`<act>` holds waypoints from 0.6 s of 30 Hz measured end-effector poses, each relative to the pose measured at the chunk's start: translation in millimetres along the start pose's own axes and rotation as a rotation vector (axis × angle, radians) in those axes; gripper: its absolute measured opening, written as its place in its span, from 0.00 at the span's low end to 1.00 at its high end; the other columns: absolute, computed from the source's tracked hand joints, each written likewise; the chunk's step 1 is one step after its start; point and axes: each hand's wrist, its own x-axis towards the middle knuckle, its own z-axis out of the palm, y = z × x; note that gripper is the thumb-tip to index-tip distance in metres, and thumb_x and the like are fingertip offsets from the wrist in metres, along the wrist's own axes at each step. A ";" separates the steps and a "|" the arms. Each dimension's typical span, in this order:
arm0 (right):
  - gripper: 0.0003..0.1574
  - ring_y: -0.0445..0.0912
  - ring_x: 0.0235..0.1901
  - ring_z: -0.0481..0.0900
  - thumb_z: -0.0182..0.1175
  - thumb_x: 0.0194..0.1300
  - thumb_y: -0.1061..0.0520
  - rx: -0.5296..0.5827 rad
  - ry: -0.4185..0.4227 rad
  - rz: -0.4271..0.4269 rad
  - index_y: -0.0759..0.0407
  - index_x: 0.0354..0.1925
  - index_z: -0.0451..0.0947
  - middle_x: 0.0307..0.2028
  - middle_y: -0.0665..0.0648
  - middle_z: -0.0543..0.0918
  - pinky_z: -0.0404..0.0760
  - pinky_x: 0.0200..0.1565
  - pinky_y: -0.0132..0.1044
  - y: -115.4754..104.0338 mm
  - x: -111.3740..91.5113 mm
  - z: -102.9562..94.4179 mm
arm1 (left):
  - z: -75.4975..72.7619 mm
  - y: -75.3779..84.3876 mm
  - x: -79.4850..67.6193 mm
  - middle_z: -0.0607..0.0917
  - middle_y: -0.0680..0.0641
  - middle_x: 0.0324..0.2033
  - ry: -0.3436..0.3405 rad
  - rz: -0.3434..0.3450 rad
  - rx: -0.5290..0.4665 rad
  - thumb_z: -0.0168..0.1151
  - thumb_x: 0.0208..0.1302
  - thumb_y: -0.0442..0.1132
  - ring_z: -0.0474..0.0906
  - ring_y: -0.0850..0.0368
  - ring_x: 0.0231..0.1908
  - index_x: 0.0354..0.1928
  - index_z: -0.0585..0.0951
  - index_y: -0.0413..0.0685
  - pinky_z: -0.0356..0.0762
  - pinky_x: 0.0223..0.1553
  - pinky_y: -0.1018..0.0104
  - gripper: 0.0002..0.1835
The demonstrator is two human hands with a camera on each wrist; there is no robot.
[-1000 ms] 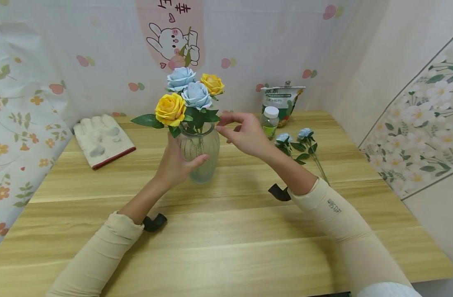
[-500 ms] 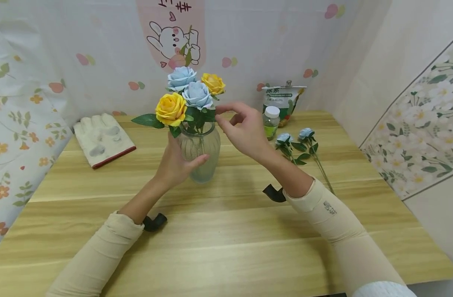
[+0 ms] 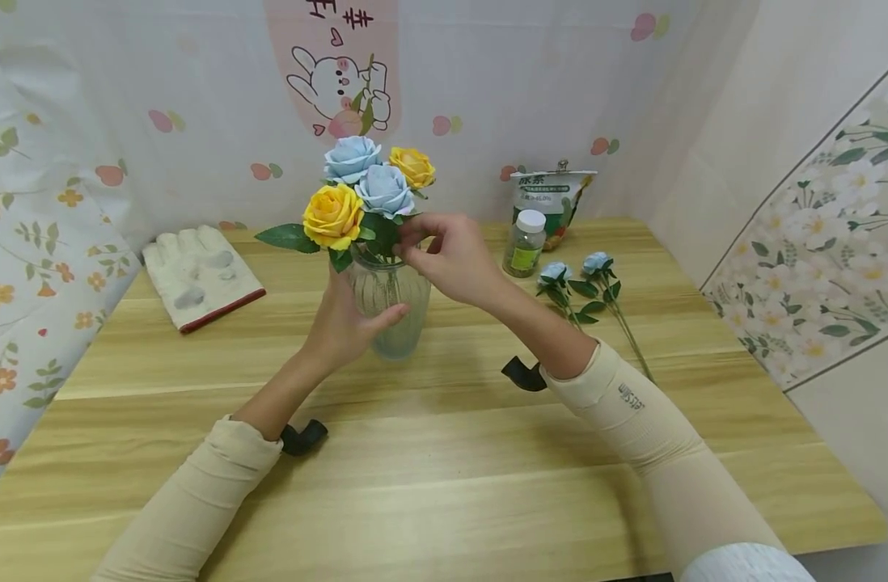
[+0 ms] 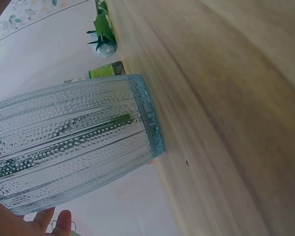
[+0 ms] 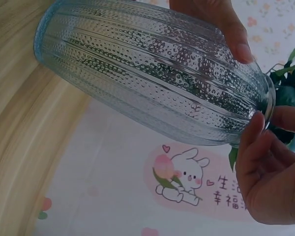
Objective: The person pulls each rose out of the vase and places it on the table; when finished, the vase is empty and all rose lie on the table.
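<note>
Holds glass vase (image 3: 408, 295) upright on wood table (image 3: 429, 485), far side, a bit L of ctr, w/ L hand (image 3: 345, 322) round its L side, thumb across front. Bends R hand (image 3: 454, 260) fingers & thumb at vase's R rim, by green leaves (image 3: 380, 233); can't tell if pinching leaf or stem. In vase: 2 blue roses (image 3: 386, 191), 2 yellow roses (image 3: 332, 216). Far L: pale glove (image 3: 200, 279), red hem. Far R: white-capped jar (image 3: 525, 245) nearer than pouch (image 3: 549, 198); loose blue roses (image 3: 597, 263) lying just R of jar.
</note>
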 end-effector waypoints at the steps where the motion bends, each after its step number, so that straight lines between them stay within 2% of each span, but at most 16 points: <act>1: 0.07 0.45 0.34 0.78 0.63 0.63 0.65 0.005 0.000 0.003 0.66 0.40 0.85 0.35 0.57 0.87 0.75 0.32 0.33 0.0 0.8 0.9 | -0.5 -0.6 -0.6 0.48 0.55 0.76 0.002 0.002 0.005 0.78 0.51 0.37 0.43 0.61 0.75 0.78 0.36 0.61 0.46 0.74 0.56 0.66; 7: 0.06 0.46 0.30 0.76 0.65 0.62 0.63 0.034 -0.014 0.027 0.66 0.37 0.84 0.31 0.56 0.85 0.74 0.30 0.33 -0.2 3.4 3.9 | -1.2 -0.4 -2.3 0.47 0.60 0.76 0.002 -0.016 0.012 0.78 0.52 0.41 0.42 0.62 0.75 0.77 0.36 0.67 0.46 0.74 0.55 0.65; 11: 0.05 0.44 0.20 0.72 0.66 0.62 0.63 0.056 -0.032 0.048 0.65 0.36 0.84 0.29 0.55 0.85 0.70 0.22 0.31 -0.6 2.8 3.9 | -1.1 0.8 -1.5 0.44 0.59 0.77 0.005 -0.042 -0.006 0.78 0.51 0.39 0.39 0.63 0.76 0.77 0.36 0.66 0.43 0.74 0.52 0.66; 15: 0.12 0.42 0.14 0.70 0.67 0.61 0.63 0.093 -0.049 0.070 0.65 0.45 0.85 0.35 0.56 0.87 0.67 0.18 0.31 -1.7 1.2 3.3 | -1.8 6.4 -0.8 0.42 0.54 0.78 0.000 -0.055 -0.024 0.78 0.51 0.35 0.37 0.61 0.76 0.78 0.35 0.58 0.41 0.74 0.49 0.67; 18: 0.18 0.42 0.19 0.72 0.66 0.62 0.64 0.126 -0.062 0.054 0.66 0.51 0.82 0.39 0.58 0.86 0.70 0.22 0.32 -2.5 0.2 3.1 | -5.8 21.6 -1.3 0.43 0.47 0.78 -0.009 -0.064 -0.038 0.76 0.51 0.33 0.38 0.59 0.76 0.78 0.37 0.50 0.41 0.74 0.49 0.64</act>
